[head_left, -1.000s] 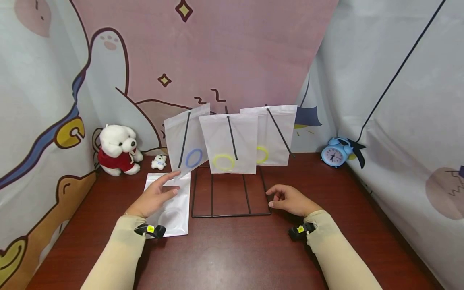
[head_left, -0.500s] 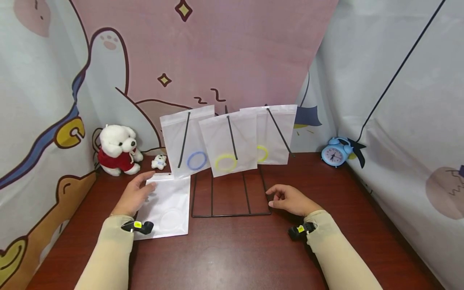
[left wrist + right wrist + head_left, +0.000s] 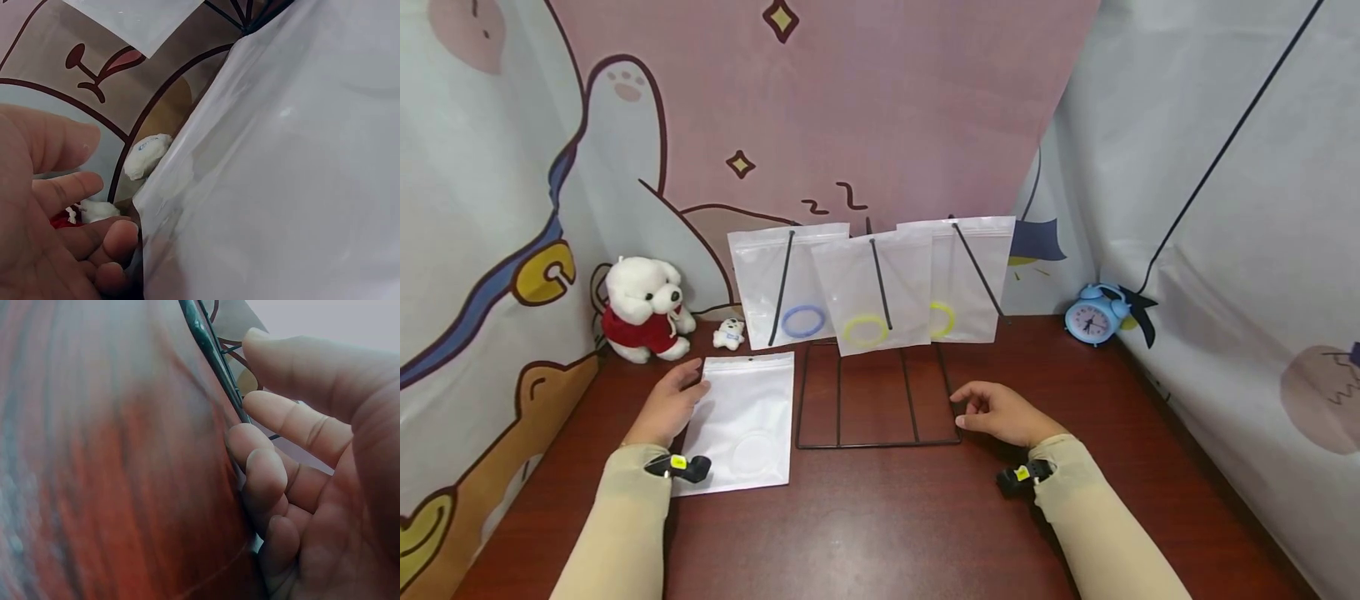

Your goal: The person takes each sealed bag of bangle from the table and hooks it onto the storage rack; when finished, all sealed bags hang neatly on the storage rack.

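Observation:
My left hand [image 3: 662,408] is beside the upper left edge of a flat white zip bag [image 3: 737,417] lying on the table, a round outline showing through it. The fingers are loosely bent with nothing between them; contact with the edge is unclear. My right hand [image 3: 1009,415] rests at the right side of a black wire rack [image 3: 880,446], fingers loosely curled, index fingertip at or very near its bar. From the rack's prongs hang a left bag [image 3: 760,283] with a blue ring, a middle bag [image 3: 850,275] and a right bag [image 3: 977,283], each with a yellow ring.
A white plush dog [image 3: 643,304] in red sits at the back left, next to a tiny white toy [image 3: 728,335]. At the back right stands a blue alarm clock [image 3: 1090,317]. Printed cloth [image 3: 880,108] surrounds the brown table [image 3: 865,525].
My left hand has moved left from the left hanging bag's lower corner to the lying bag's edge. The left and middle hanging bags have swung and shifted. My right hand stays put.

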Action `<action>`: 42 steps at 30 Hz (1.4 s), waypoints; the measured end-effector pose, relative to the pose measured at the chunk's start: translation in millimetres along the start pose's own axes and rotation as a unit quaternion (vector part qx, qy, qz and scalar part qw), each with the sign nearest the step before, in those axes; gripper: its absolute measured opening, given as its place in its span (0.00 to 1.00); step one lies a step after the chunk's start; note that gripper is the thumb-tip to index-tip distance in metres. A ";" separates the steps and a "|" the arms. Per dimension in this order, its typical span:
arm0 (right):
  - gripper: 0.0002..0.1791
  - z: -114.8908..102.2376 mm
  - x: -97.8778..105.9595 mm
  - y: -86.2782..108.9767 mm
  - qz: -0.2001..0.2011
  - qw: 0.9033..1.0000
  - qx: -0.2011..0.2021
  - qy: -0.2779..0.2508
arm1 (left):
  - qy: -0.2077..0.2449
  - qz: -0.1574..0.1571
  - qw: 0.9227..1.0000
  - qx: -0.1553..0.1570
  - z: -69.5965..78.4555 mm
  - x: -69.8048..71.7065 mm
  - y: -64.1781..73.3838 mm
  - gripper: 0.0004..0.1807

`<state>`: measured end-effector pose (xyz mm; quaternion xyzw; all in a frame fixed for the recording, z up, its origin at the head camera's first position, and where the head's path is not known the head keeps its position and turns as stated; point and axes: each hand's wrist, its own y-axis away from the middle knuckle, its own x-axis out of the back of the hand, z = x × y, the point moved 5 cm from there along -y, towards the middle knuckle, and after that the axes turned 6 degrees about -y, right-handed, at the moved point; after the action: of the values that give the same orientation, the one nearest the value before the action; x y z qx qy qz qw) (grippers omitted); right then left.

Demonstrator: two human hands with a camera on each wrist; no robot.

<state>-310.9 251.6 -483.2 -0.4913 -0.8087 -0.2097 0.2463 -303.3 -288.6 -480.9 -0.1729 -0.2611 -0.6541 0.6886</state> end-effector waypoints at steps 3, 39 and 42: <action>0.18 -0.2 -0.3 -0.1 0.000 1.000 -0.004 -0.002 | -0.006 -0.007 1.000 -0.006 -0.9 -0.9 -1.3 0.36; 0.18 1.9 0.1 -1.8 0.000 1.000 0.009 -0.001 | -0.010 -0.047 0.999 0.010 -1.1 -7.1 -4.3 0.36; 0.18 1.0 0.0 -1.8 0.001 1.000 0.010 0.000 | -0.012 -0.049 0.999 0.011 0.3 -7.9 -3.1 0.36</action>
<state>-312.7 251.4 -484.2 -0.4898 -0.8103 -0.2014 0.2511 -306.5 -282.2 -485.6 -0.1600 -0.2844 -0.6818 0.6548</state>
